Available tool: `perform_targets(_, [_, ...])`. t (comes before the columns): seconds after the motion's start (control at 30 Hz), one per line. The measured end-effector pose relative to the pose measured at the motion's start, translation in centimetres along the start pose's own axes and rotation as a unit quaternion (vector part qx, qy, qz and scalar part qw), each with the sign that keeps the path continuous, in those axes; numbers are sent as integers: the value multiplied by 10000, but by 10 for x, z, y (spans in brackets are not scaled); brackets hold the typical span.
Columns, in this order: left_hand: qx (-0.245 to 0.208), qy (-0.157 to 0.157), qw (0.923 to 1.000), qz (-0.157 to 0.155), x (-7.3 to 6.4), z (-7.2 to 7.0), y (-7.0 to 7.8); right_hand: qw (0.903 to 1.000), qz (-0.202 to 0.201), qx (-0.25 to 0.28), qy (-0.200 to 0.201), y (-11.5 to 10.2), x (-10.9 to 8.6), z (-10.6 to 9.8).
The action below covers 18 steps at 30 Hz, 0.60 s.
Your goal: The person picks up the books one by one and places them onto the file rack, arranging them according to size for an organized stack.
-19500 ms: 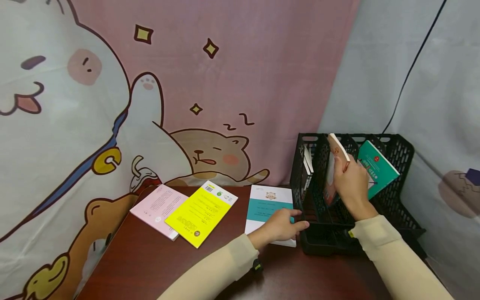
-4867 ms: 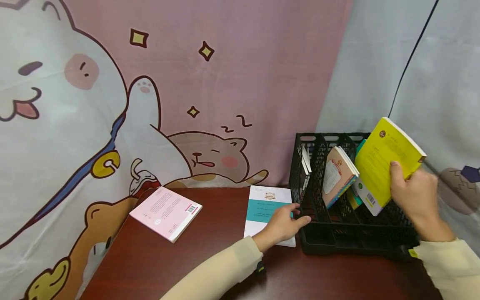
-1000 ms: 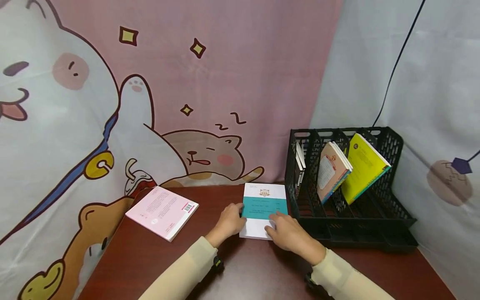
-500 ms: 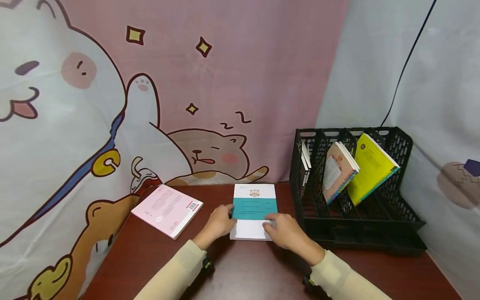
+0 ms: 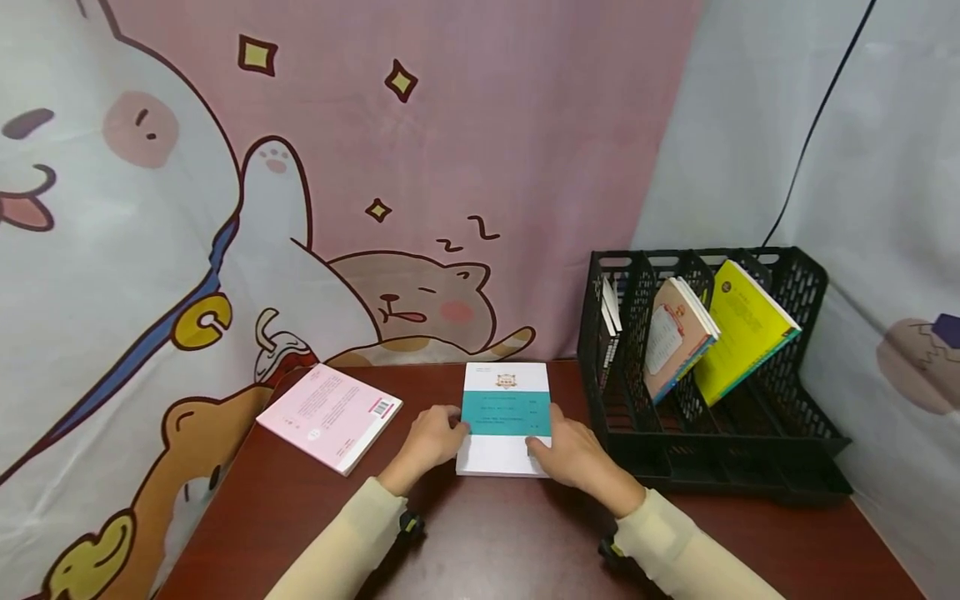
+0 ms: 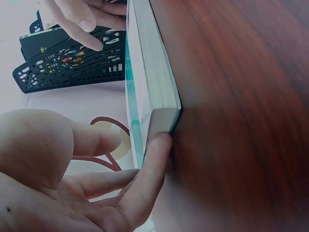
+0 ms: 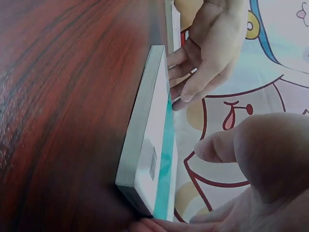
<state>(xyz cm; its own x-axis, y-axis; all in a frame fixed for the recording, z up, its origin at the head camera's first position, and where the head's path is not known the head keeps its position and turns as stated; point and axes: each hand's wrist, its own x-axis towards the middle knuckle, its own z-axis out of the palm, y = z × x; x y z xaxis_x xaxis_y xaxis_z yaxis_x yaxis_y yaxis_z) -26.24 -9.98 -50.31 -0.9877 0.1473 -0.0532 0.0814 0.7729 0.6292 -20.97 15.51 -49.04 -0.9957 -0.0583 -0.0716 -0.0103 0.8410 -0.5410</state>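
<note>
A white book with a teal band (image 5: pixel 504 412) lies flat on the table between my hands. My left hand (image 5: pixel 429 440) is at its left side; in the left wrist view a fingertip (image 6: pixel 159 145) touches the book's edge while the thumb stands apart. My right hand (image 5: pixel 576 450) is at the opposite side, thumb over the near white part and fingers along the right edge. In the right wrist view, fingertips sit low by the book's corner (image 7: pixel 137 193). Neither hand curls round the book.
A pink book (image 5: pixel 330 417) lies at the left of the brown table (image 5: pixel 487 542). On the right stands a black divided file rack (image 5: pixel 720 462), holding dark-spined books (image 5: pixel 609 337), a tan book (image 5: pixel 671 342) and a yellow book (image 5: pixel 738 329). A patterned curtain (image 5: pixel 525 167) hangs behind.
Earlier, the tan and yellow books went into the rack from my right hand. My right hand then joined the left at the teal-banded book, which has slid left, away from the rack.
</note>
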Motion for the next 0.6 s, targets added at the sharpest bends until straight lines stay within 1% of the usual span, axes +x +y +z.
perform_targets(0.07, [44,32,10000,-25,0,-1,0,9998,70,153,52,0,2,-1])
perform_targets(0.2, [103,67,9999,-95,0,-1,-1,9969,312,710,165,2,6,-3])
perform_targets(0.27, [99,71,9999,-117,0,-2,-1,9927,436,1110,190,3,8,-5])
perform_targets(0.33, [83,70,9998,-144,0,-3,0,9855,542,1605,136,4,11,-6])
perform_targets(0.37, [77,68,9998,-154,-1,-3,1,9797,611,1905,98,4,12,-6])
perform_targets(0.4, [65,66,9998,-167,-1,-4,1,9713,665,2282,7,4,13,-6])
perform_targets(0.43, [57,68,9998,-172,-1,-4,2,9608,709,2676,-104,3,13,-6])
perform_targets(0.5, [20,54,9998,-186,-1,-5,2,9363,754,3411,-364,3,15,-3])
perform_targets(0.57, [-68,19,9998,-181,-2,-5,3,9152,783,3907,-599,3,15,0])
perform_targets(0.6, [-126,0,9998,-172,-3,-5,3,9078,760,4066,-696,2,14,1])
